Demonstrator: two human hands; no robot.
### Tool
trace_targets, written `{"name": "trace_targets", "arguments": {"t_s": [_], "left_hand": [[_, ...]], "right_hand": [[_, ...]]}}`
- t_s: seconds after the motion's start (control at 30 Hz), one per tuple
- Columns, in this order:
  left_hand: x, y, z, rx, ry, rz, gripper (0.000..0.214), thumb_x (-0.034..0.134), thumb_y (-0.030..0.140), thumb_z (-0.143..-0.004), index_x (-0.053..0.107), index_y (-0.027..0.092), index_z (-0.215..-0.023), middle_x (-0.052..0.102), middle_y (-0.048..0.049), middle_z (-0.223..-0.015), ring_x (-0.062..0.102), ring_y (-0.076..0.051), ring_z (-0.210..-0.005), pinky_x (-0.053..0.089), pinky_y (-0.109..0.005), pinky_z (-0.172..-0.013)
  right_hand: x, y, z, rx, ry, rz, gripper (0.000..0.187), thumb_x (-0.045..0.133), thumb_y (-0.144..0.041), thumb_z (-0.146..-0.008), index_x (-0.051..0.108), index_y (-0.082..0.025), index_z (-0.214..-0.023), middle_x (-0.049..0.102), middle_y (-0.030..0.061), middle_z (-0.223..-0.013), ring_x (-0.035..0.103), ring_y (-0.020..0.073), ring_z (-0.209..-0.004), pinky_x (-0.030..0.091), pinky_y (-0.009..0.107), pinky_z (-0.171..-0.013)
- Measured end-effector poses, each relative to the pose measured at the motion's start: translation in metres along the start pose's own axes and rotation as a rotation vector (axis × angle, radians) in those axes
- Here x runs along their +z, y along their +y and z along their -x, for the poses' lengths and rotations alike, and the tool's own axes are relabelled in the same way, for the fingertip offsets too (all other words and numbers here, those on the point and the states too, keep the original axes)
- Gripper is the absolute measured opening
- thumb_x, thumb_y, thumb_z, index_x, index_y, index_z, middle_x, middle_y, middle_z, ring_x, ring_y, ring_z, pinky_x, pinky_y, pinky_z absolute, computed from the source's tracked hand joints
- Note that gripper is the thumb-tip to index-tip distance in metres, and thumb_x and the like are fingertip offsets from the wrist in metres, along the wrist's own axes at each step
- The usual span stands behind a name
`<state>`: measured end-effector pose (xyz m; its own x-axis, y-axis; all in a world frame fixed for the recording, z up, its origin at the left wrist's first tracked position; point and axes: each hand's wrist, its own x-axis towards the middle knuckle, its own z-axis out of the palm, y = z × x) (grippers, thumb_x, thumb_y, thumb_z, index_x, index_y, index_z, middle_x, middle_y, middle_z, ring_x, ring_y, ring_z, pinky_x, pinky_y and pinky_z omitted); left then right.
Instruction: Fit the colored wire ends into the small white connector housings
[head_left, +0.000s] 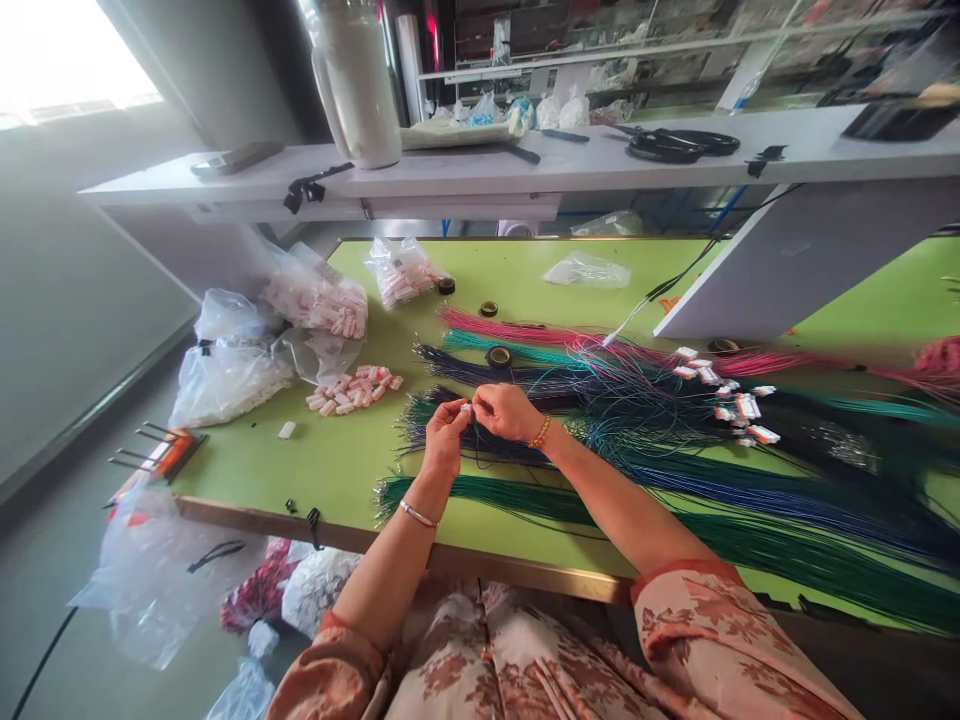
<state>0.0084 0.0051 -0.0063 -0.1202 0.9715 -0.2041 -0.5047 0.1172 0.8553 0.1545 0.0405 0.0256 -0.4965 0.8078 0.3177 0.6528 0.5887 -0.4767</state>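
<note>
- Left of the heap of connectors [354,390] on the green bench [300,460], we see a clear bag [225,380] filled with small white pieces.
- Behind the heap, a second bag [319,300] holds pink and white connectors like those in the heap.
- Behind and just right of the heap, a third bag [401,270] holds more of the same.
- Right of the heap, our left hand [444,440] is closed, its fingertips pinching a small white connector [466,408].
- Our right hand [506,410] meets it from the other side, fingers closed on the same connector; we cannot tell whether it also grips a wire.
- The connector sits between both hands, above the dark wires [600,420] that spread right from the heap.
</note>
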Motion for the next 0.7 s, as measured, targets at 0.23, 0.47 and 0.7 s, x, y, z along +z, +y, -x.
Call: {"name": "trace_targets", "arguments": {"t_s": [0.23,0.47,0.7], "left_hand": [[-0.001,0.0,-0.004,-0.106,0.042,0.071,0.037,0.087,0.024,-0.051,0.069,0.015,-0.082,0.066,-0.0007,-0.073,0.055,-0.008,-0.062,0.038,-0.022,-0.06],[0.003,-0.001,0.002,-0.045,0.065,0.006,0.033,0.085,0.024,-0.05,0.069,0.014,-0.077,0.065,0.0001,-0.072,0.054,-0.007,-0.063,0.038,-0.022,-0.061],[0.003,0.009,-0.001,-0.08,0.056,0.097,0.039,0.083,0.022,-0.055,0.068,0.017,-0.09,0.065,0.0015,-0.078,0.055,-0.006,-0.064,0.037,-0.02,-0.059]], "right_hand": [[0.002,0.0,0.0,0.022,-0.027,0.035,0.013,0.051,-0.018,-0.082,0.064,-0.017,-0.08,0.068,0.0049,-0.074,0.053,0.0135,-0.061,0.031,0.025,-0.06],[0.006,-0.008,0.003,0.021,-0.036,0.155,0.015,0.05,-0.02,-0.082,0.064,-0.015,-0.08,0.069,0.0072,-0.075,0.054,0.0148,-0.062,0.029,0.026,-0.058],[-0.023,0.023,-0.023,0.051,0.132,-0.185,0.019,0.05,-0.027,-0.087,0.066,-0.016,-0.084,0.068,0.002,-0.073,0.056,0.0116,-0.063,0.039,0.022,-0.062]]}}
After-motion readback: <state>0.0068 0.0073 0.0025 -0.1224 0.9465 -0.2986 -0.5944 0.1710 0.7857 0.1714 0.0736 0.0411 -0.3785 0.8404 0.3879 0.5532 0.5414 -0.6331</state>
